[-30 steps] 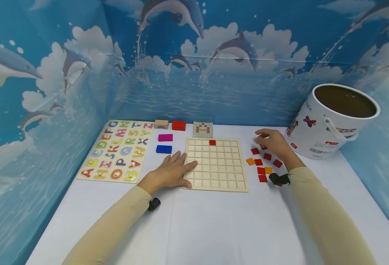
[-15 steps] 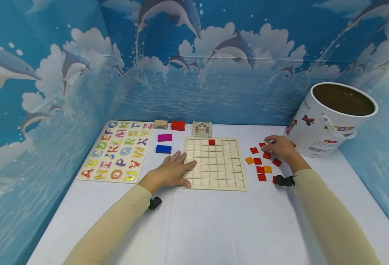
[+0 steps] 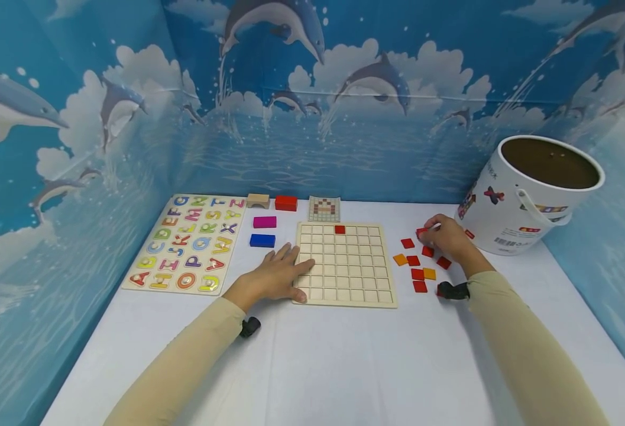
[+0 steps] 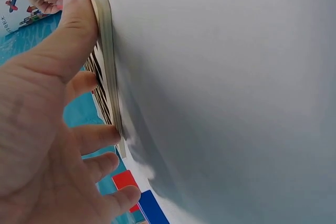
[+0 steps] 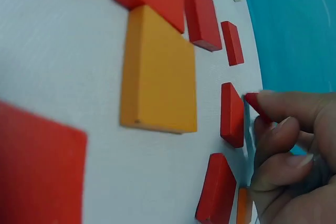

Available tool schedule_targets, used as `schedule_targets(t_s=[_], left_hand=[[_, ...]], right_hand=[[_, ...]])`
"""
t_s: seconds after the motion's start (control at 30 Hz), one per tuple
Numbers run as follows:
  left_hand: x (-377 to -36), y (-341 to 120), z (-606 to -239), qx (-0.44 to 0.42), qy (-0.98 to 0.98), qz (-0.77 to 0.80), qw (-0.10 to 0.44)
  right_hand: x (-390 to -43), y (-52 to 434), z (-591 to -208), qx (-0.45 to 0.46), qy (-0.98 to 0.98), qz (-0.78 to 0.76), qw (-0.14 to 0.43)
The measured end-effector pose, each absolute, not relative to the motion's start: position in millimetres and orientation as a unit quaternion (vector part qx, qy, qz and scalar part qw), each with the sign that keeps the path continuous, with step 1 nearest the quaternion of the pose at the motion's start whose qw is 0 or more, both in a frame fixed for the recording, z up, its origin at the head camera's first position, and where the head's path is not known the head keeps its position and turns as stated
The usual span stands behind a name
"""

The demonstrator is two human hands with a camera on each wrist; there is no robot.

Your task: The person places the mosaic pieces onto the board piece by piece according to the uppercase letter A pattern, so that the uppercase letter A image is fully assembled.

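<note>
My left hand (image 3: 272, 275) rests with spread fingers on the left edge of a square wooden grid board (image 3: 346, 266). In the left wrist view the thumb (image 4: 79, 19) lies along the board's edge. One red tile (image 3: 340, 229) sits in a top-row cell. To the right of the board, my right hand (image 3: 447, 238) pinches a red square tile (image 5: 257, 104) between thumb and finger, just over the table. Around that hand lie several loose red tiles (image 5: 232, 115) and orange tiles (image 5: 160, 72). The black wrist camera partly covers one red tile.
A white bucket (image 3: 525, 219) stands at the right rear. To the left lies an alphabet puzzle board (image 3: 184, 244), beside blue (image 3: 262, 241), magenta (image 3: 265, 222), red (image 3: 286, 203) and natural wood (image 3: 258, 201) blocks. A small pattern card (image 3: 324, 209) lies behind the grid board.
My right hand has come down and slightly nearer from the back of the loose tiles, and now pinches a red one. The left hand stays in place on the board.
</note>
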State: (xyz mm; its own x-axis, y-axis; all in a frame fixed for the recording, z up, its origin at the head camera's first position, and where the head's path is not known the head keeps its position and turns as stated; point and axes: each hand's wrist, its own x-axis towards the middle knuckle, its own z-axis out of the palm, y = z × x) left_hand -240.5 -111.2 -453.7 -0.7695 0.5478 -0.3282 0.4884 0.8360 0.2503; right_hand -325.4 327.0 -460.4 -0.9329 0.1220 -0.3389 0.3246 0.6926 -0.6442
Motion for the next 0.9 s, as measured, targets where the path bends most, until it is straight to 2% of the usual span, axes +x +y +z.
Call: schedule_targets(t_s=[0.23, 0.47, 0.67, 0.9], left_hand=[[-241.6, -111.9, -452.6, 0.279, 0.936, 0.072, 0.203], [-242.9, -110.3, -452.8, 0.283, 0.933, 0.065, 0.211], [-243.7, -109.4, -451.5, 0.285, 0.933, 0.064, 0.208], [-240.8, -108.8, -447.1, 0.286, 0.936, 0.052, 0.198]], right_hand=[[-328.5, 318.2, -461.8, 0.113, 0.842, -0.514, 0.118], [-331.8, 280.1, -457.6, 0.087, 0.768, -0.617, 0.15], [-332.0, 237.0, -455.9, 0.04, 0.765, -0.622, 0.161], [-330.3, 203.4, -462.2, 0.018, 0.795, -0.57, 0.207]])
